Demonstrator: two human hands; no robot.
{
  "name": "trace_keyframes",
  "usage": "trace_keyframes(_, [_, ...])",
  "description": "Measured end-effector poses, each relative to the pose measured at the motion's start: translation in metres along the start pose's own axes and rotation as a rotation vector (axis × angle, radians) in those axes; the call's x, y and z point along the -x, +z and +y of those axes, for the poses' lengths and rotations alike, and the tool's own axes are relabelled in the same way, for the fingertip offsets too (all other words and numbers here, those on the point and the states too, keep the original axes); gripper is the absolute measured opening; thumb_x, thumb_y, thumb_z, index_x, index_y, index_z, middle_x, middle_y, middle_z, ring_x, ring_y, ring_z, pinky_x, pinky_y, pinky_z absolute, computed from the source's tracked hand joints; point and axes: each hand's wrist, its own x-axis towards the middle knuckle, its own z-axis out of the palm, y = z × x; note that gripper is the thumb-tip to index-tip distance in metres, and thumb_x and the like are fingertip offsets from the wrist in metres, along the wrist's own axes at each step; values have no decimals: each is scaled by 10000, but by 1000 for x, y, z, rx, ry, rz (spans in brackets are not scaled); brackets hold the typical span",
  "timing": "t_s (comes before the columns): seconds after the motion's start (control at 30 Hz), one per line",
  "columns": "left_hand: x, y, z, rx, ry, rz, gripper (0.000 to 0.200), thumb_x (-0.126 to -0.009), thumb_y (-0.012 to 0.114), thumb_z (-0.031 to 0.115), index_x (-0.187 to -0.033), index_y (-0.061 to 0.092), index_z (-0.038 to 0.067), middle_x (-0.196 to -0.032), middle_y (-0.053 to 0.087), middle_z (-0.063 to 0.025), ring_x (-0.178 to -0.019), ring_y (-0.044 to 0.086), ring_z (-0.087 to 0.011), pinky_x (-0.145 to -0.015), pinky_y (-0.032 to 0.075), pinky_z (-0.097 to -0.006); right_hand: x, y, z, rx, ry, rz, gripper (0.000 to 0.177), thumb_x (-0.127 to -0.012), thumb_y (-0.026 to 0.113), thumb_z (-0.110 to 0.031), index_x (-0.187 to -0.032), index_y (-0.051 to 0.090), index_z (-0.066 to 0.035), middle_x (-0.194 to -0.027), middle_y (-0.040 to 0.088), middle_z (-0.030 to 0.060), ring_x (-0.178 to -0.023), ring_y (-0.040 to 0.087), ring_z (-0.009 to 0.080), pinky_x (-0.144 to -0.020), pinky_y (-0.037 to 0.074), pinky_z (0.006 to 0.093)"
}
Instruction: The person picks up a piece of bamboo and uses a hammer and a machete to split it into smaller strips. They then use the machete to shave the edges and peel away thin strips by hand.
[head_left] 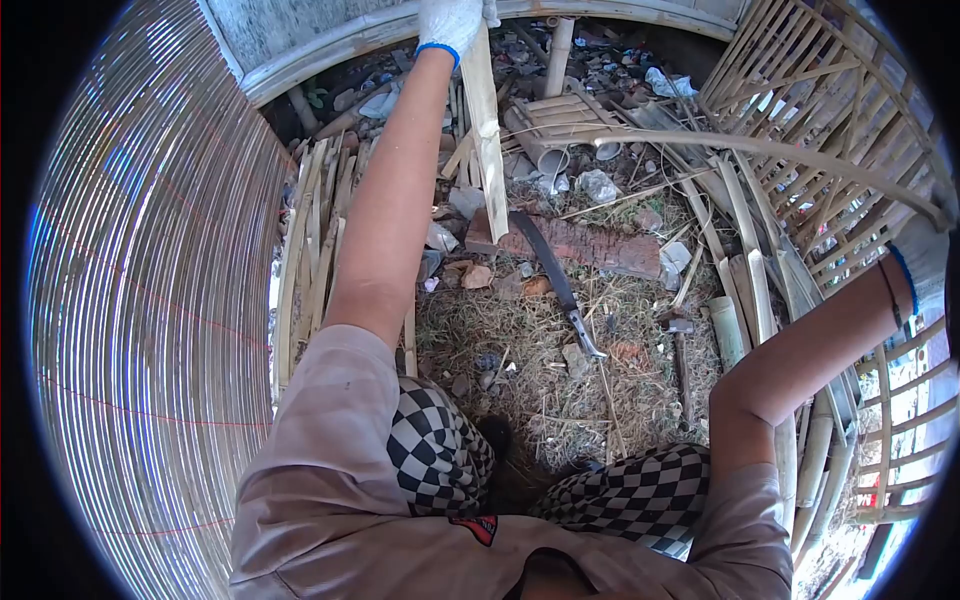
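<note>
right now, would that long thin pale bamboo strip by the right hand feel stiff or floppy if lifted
Probably springy: the long thin pale bamboo strip bows in an arc toward the gloved right hand. Likely light, being so slender.

Bamboo slat [487,130] in gloved left hand [452,22]

View: one camera only, worn on the person's head, with a wide fisheye and dark rounded corners.
Facing: forward and steeply down, past checked trousers [440,450] to the littered ground [560,390].
Nearness: close; both bare arms cross the frame.
Edges: the left hand [452,22] is cut off at the top and the right hand [925,260] at the right; the ground lies between their fingers.
</note>
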Motion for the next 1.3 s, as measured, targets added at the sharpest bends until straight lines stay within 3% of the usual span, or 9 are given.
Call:
trace_keyframes(0.1, [-9,-16,-4,-1,-19,58,243,-1019,683,243,-933,621,25,-649,592,-46,-496,574,-163,-457,515,-331,-38,-31,12,-407,95,-376,272,-1043,514,-325,-942,596,-86,-765,557,48,-614,508,192,-591,456,348])
trace_keyframes(0.2, [-10,-28,-4,43,-37,123,237,-1016,696,248,-958,637,26,-641,582,-43,-482,563,-170,-448,510,-334,-72,-43,77,-340,306,-212,283,-1056,517,-350,-950,582,-96,-745,535,57,-582,471,212,-556,440,366])
trace_keyframes(0.3, [-21,-41,-18,60,-27,118,236,-1018,695,245,-960,632,24,-637,578,-43,-478,560,-174,-445,507,-338,-30,-43,117,126,152,-565,354,-1089,446,-156,-1332,507,94,-1176,714,209,-1077,725,306,-1015,574,375])
trace_keyframes(0.43, [-13,-37,-12,72,-30,99,235,-1021,689,239,-955,630,21,-629,579,-48,-476,563,-177,-443,504,-344,102,-2,142,-621,1041,-492,157,-1111,431,-125,-982,470,-45,-819,468,41,-684,471,179,-617,413,355])
trace_keyframes(0.57, [-13,-27,-14,65,-14,62,239,-1021,683,241,-942,633,20,-619,585,-55,-473,569,-178,-442,507,-349,266,5,153,-417,1350,-338,324,-1142,408,-320,-1034,546,-48,-774,549,52,-618,553,210,-587,535,383])
trace_keyframes(0.77, [-17,2,-14,3,-13,11,257,-1014,683,254,-931,631,17,-619,594,-57,-474,576,-173,-449,517,-342,287,9,193,-249,1328,-253,340,-1123,463,-394,-995,590,-106,-780,579,48,-642,561,209,-623,545,399])
trace_keyframes(1.0, [-9,20,-9,71,-52,-29,234,-1016,677,226,-954,616,9,-638,591,-57,-489,571,-178,-456,502,-352,265,-35,262,-317,1447,-268,187,-1065,397,-139,-971,548,-81,-847,580,78,-749,608,247,-717,570,422])
trace_keyframes(1.13, [-15,23,-16,47,-22,-20,244,-1005,694,230,-968,614,3,-643,597,-63,-488,572,-180,-453,493,-356,380,-39,184,-149,1624,-365,411,-1099,367,-395,-966,514,-36,-757,637,159,-641,627,335,-664,548,481])
trace_keyframes(1.3, [-6,30,-6,-15,-59,13,257,-995,710,235,-947,614,1,-649,608,-66,-477,571,-183,-446,489,-351,492,-65,66,-303,1795,-518,292,-1131,445,-322,-963,485,-86,-779,607,91,-659,660,248,-612,558,397])
